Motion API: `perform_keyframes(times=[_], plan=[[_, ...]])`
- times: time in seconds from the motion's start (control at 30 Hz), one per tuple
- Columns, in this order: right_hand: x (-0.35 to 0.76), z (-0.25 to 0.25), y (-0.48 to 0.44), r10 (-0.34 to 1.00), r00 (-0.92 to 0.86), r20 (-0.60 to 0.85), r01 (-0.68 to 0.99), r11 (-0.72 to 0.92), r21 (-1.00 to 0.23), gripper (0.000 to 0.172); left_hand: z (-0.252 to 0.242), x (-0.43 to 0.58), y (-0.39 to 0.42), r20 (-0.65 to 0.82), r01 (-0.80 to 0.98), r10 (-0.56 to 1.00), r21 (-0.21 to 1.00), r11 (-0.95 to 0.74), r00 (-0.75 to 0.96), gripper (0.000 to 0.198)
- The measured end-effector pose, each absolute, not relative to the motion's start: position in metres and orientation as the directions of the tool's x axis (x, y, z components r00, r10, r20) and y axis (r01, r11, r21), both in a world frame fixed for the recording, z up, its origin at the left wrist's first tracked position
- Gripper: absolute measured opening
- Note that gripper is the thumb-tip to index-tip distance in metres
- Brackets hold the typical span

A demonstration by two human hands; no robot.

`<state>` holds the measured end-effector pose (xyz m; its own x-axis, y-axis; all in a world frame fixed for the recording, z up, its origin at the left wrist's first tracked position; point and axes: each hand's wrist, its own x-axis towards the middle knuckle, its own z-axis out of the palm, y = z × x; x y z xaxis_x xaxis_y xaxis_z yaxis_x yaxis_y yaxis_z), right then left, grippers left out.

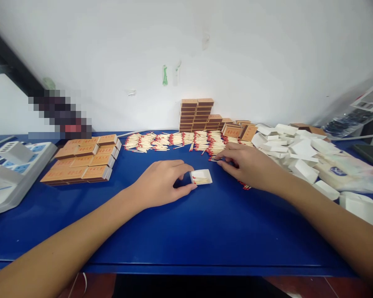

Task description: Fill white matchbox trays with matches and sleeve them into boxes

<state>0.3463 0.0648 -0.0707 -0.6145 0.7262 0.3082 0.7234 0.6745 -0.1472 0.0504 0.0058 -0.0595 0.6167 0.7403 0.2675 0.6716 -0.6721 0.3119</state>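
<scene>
A small white matchbox tray (pixel 201 177) lies on the blue table with a few red-tipped matches in it. My left hand (pixel 161 182) grips its left end between thumb and fingers. To the right, my right hand (pixel 247 163) reaches to the near edge of a long row of loose matches (pixel 178 140). Its thumb and forefinger are closing around a match there; how many matches they hold is hard to see. More matches (pixel 245 186) show partly from under that hand.
Matchboxes are stacked at left (pixel 83 159) and against the wall (pixel 195 116). White empty trays (pixel 298 149) lie heaped at right beside a wipes packet (pixel 337 171). A white power strip (pixel 21 178) stands at the left edge.
</scene>
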Motion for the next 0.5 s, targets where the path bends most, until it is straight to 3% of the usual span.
perform_keyframes(times=[0.5], plan=[[0.3447, -0.0749, 0.0680, 0.756, -0.591, 0.281, 0.765, 0.636, -0.103, 0.019, -0.0596, 0.0510, 0.0059, 0.269, 0.670, 0.738, 0.310, -0.675, 0.619, 0.027]])
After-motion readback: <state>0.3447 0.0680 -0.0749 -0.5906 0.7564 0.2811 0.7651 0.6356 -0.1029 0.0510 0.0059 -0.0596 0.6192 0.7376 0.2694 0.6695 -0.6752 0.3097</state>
